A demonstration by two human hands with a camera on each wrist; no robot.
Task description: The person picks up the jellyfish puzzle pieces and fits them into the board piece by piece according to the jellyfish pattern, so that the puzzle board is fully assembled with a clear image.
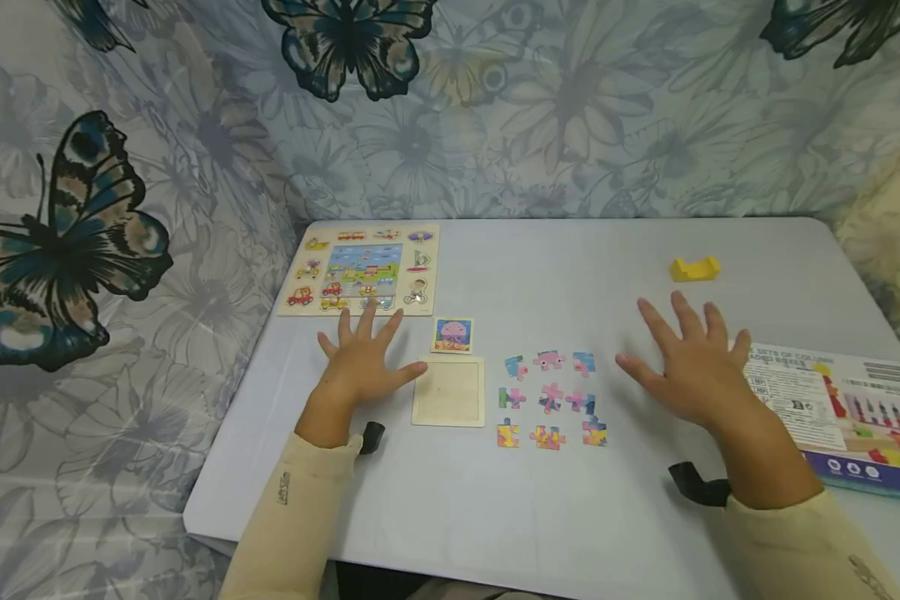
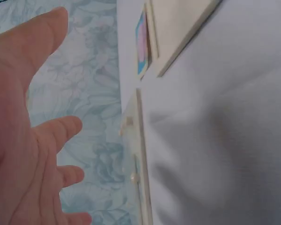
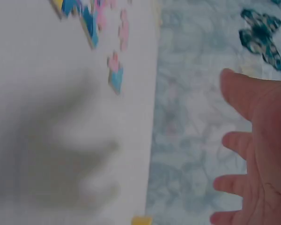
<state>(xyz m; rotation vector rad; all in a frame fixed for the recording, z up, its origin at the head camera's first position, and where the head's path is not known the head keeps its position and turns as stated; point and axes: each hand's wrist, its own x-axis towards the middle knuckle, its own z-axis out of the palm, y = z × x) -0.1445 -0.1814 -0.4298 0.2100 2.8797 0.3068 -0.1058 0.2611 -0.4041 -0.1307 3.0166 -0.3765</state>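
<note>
Both hands are spread above a white table, palms down, holding nothing. My left hand (image 1: 360, 364) hovers beside an empty square wooden puzzle tray (image 1: 448, 393), its thumb overlapping the tray's left edge in the head view. Just behind that tray lies a small picture card (image 1: 453, 335) showing a pink jellyfish. Several loose jigsaw pieces (image 1: 550, 398) lie in rows to the tray's right, pink, blue and yellow. My right hand (image 1: 697, 367) hangs right of them, fingers fanned. In the right wrist view, a blue and pink jigsaw piece (image 3: 115, 74) shows past the thumb.
A wooden vehicle peg puzzle board (image 1: 290, 292) lies at the back left, near my left fingertips. At the back right is a yellow curved block (image 1: 695, 269). A printed toy box (image 1: 847, 417) lies by my right forearm. Butterfly-patterned fabric (image 1: 495, 125) hangs behind the table.
</note>
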